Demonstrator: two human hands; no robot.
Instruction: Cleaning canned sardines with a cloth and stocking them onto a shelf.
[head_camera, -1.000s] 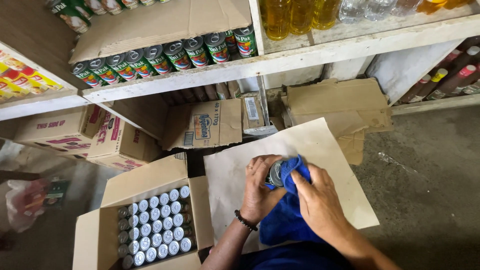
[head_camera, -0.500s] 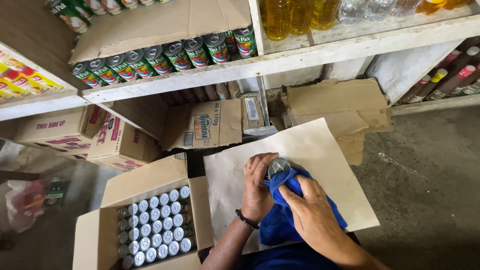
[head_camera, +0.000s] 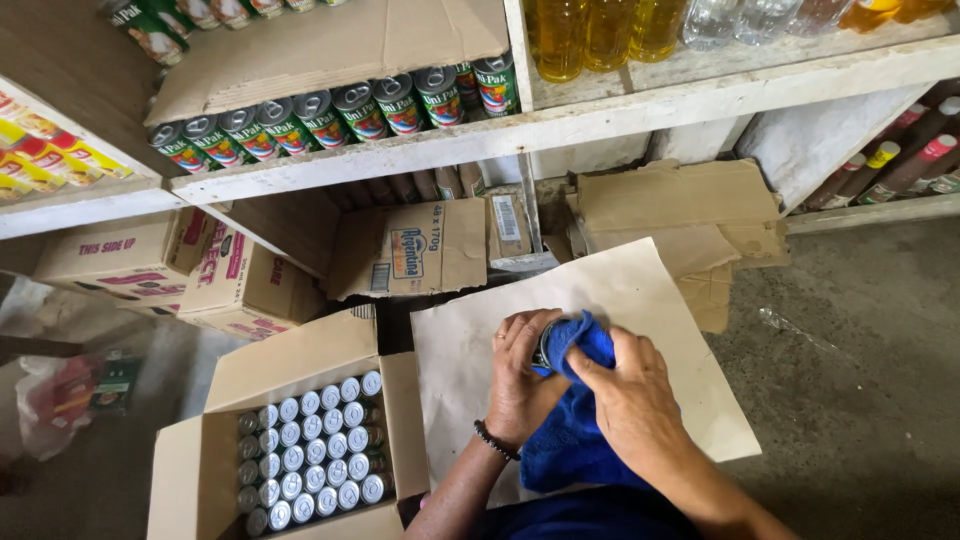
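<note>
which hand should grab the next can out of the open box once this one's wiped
Left, probably. The left hand holding the can is on the side of the open box, while the right hand holds the blue cloth, farther away.

At lower centre of the frame we see a deep blue cloth (head_camera: 570, 430) against a pale tan sheet of paper (head_camera: 640, 300), with a black beaded bracelet (head_camera: 496, 440) beside it. At lower left we note silver can tops (head_camera: 310, 455) in a brown cardboard box (head_camera: 290, 365). Across the top we note green, red and blue labelled cans (head_camera: 330, 115) on a white shelf (head_camera: 600, 110), and golden-yellow bottles (head_camera: 605, 30).
</note>
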